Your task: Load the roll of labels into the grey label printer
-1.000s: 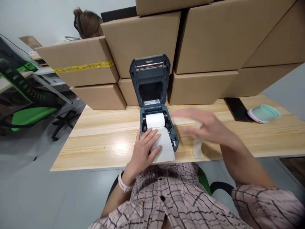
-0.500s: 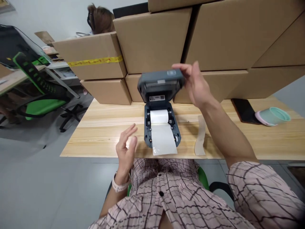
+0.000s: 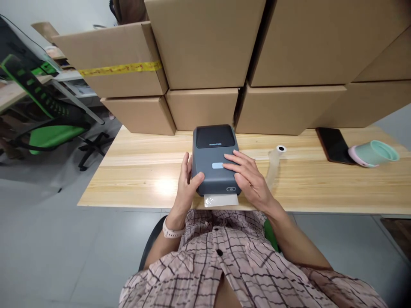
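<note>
A dark grey label printer (image 3: 208, 173) stands near the table's front edge with its lid closed. White label paper (image 3: 221, 200) sticks out of its front slot. My left hand (image 3: 188, 182) grips the printer's left side, fingers along the wall and thumb on top at the front corner. On the right part of the lid, my right hand (image 3: 252, 179) lies with its fingers stretched flat beside the light blue panel (image 3: 217, 165). To the right of that hand is a small roll (image 3: 281, 149) with a strip of paper (image 3: 272, 171) trailing from it.
Cardboard boxes (image 3: 205, 47) are stacked along the table's back. A phone (image 3: 334, 145) and a mint-green cup lying on its side (image 3: 374, 154) are at the right. A green office chair (image 3: 54, 139) stands off to the left, and part of a person (image 3: 130, 10) shows behind the boxes.
The printer's lid has gone from raised to closed, covering the paper roll inside. My left hand has moved onto the printer's side, and my right hand has come down onto the lid.
</note>
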### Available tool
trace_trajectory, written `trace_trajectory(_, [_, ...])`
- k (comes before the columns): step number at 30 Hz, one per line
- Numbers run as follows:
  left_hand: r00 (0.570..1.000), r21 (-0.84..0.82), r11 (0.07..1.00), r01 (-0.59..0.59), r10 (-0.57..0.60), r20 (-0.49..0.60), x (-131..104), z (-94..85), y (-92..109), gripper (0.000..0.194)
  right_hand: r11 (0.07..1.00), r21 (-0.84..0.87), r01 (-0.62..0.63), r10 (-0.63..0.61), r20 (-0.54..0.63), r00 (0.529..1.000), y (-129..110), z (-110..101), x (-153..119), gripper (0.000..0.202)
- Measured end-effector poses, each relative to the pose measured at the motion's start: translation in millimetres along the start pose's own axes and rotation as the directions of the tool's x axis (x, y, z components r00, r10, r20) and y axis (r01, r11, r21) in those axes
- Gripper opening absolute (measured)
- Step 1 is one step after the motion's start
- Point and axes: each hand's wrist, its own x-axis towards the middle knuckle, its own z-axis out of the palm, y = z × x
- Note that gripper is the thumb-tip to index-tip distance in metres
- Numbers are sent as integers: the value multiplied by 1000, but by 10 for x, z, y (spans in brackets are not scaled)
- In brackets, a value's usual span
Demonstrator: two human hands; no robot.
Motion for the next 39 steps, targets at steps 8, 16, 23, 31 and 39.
trace_trajectory(8, [990, 146, 979, -139, 135, 38, -38, -47, -144, 88, 999, -13, -49, 49, -1, 999, 3, 104, -136, 39])
trace_trajectory(16, [977, 197, 969, -147, 173, -123, -275, -86, -134, 66, 999, -20, -35, 33, -96, 995, 39, 214, -152, 39])
trace_trajectory(23, [958, 93, 954, 286, -287, -4, -760, 56, -140, 54, 999, -18, -38, 36, -102, 994, 35, 203, -133, 38])
trace_trajectory(31, [951, 118, 953, 281, -293, 102, -624, 98, -207, 58, 997, -76, 20, -24, -47, 999, 32, 138, -112, 40])
trace_trajectory(39, [996, 179, 980, 84, -90, 26, -631, -132, -146, 59, 930, -356, 91, -42, 144, 989, -125, 16, 137, 26])
